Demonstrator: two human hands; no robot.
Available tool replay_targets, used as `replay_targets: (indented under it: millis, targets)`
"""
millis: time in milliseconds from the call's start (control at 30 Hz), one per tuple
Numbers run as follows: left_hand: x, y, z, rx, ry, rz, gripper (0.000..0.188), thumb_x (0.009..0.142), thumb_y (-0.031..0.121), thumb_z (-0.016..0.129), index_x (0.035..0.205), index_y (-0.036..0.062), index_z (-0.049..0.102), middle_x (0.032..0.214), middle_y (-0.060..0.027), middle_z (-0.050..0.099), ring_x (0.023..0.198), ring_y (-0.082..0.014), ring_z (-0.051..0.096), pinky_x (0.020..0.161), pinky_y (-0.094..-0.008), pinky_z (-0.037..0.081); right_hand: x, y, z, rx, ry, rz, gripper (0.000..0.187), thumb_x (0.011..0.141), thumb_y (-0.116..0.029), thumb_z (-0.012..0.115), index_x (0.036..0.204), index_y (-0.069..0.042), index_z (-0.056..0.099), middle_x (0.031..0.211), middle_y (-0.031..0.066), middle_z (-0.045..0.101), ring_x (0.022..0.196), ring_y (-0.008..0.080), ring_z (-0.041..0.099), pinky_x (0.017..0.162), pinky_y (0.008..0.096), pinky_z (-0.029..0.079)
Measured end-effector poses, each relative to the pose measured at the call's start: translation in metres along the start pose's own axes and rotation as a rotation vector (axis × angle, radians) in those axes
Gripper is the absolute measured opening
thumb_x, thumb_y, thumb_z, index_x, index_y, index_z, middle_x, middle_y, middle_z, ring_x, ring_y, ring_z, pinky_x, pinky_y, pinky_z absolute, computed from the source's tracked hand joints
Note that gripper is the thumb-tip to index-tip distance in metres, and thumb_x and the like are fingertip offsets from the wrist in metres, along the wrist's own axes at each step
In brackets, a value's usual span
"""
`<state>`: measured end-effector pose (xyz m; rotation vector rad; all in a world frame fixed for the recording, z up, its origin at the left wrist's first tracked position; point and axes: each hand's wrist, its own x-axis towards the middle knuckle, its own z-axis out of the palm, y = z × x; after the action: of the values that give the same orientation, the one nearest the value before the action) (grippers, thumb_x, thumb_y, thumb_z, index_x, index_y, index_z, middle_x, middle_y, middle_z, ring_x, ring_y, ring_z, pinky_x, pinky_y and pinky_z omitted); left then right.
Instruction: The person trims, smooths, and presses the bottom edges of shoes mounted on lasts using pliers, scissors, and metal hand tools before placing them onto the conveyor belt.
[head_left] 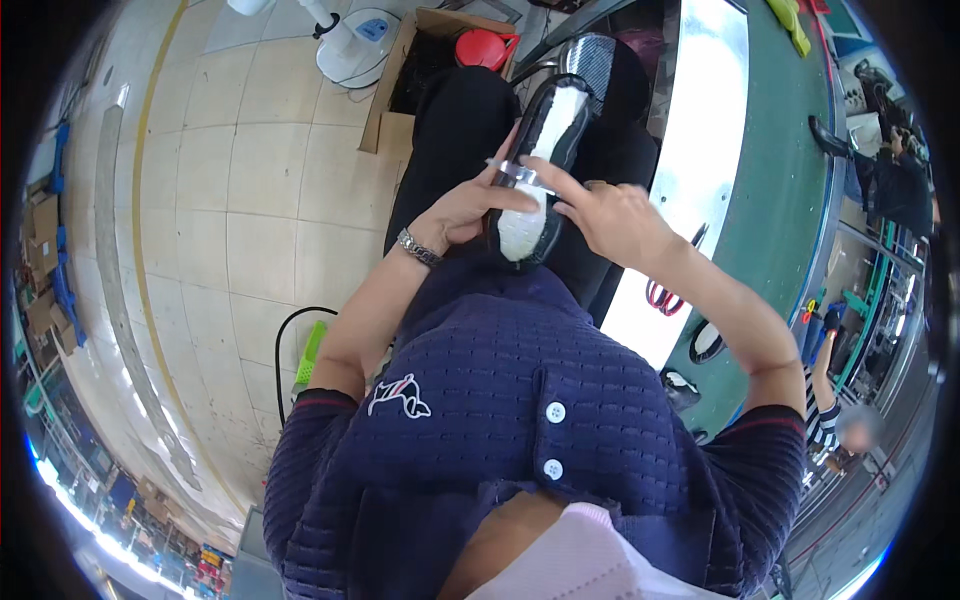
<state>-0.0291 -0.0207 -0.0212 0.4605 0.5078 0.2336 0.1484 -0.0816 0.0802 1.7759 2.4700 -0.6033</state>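
Observation:
An upturned black shoe upper (578, 150) lies along my lap, its white bottom (558, 125) facing up. My left hand (475, 208) grips its near left side, with the thumb laid across the white bottom. A clear, shiny strip (518, 172) crosses the shoe at mid-length, and its left end sticks out past the edge. Over the right part of that strip is my right hand (615, 220), index finger stretched onto it and thumb close to its right end. The other right fingers are curled. A grey, woven-looking rounded piece (588, 62) lies beyond the shoe's far end.
To the right runs a green belt (765, 180) beside a shiny metal ledge (690, 130). Red-handled scissors (664, 297) and dark shoes (706, 342) lie there. A cardboard box (385, 120) with a red round container (483, 48) stands far left of my knees. Other people work at right.

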Motion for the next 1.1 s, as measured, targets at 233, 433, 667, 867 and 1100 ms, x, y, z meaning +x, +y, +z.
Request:
replay_targets:
  millis: [233, 433, 667, 867, 1100]
  targets:
    - [-0.013, -0.023, 0.0, -0.294, 0.007, 0.042, 0.062, 0.09, 0.018, 0.047, 0.143, 0.0224, 0.015, 0.133, -0.007, 0.037, 0.119, -0.0177, 0.041, 0.099, -0.0351, 0.035, -0.004, 0.003, 0.005, 0.035, -0.063, 0.02, 0.062, 0.088, -0.018, 0.054, 0.14, -0.027, 0.022, 0.058, 0.0149, 0.059, 0.051, 0.0263, 0.063, 0.045, 0.0346, 0.05]
    - [-0.008, -0.033, 0.014, -0.07, 0.106, 0.239, 0.066, 0.089, 0.023, 0.049, 0.145, 0.0202, 0.014, 0.141, -0.0086, 0.03, 0.125, -0.0181, 0.036, 0.103, -0.033, 0.028, -0.006, 0.002, 0.006, 0.029, -0.025, 0.044, 0.062, 0.087, -0.019, 0.055, 0.14, -0.026, 0.024, 0.057, 0.0131, 0.059, 0.048, 0.0248, 0.061, 0.042, 0.0345, 0.049]
    - [-0.013, -0.026, 0.017, -0.202, 0.173, 0.092, 0.076, 0.082, 0.009, 0.057, 0.145, 0.02, 0.016, 0.127, -0.0073, 0.045, 0.115, -0.0168, 0.046, 0.096, -0.032, 0.037, 0.002, -0.014, -0.029, 0.147, 0.333, -0.146, 0.061, 0.085, -0.018, 0.057, 0.139, -0.022, 0.029, 0.064, 0.01, 0.061, 0.05, 0.0231, 0.06, 0.044, 0.0349, 0.048]
    - [0.0, -0.028, 0.005, -0.167, 0.172, 0.215, 0.051, 0.08, 0.009, 0.058, 0.127, 0.0051, 0.039, 0.106, -0.0113, 0.057, 0.097, -0.0221, 0.059, 0.084, -0.0366, 0.049, 0.009, -0.001, -0.021, -0.188, -0.075, -0.109, 0.073, 0.079, -0.005, 0.052, 0.142, -0.026, 0.023, 0.057, 0.0125, 0.058, 0.051, 0.0219, 0.062, 0.044, 0.0323, 0.05]
    - [-0.011, -0.022, 0.005, -0.238, 0.087, 0.008, 0.084, 0.076, -0.004, 0.058, 0.144, 0.0229, 0.018, 0.122, -0.0098, 0.048, 0.105, -0.0182, 0.053, 0.088, -0.0321, 0.046, -0.001, -0.009, 0.002, -0.004, -0.028, 0.005, 0.065, 0.086, -0.017, 0.055, 0.141, -0.026, 0.022, 0.058, 0.0117, 0.055, 0.048, 0.0247, 0.058, 0.043, 0.0333, 0.047]
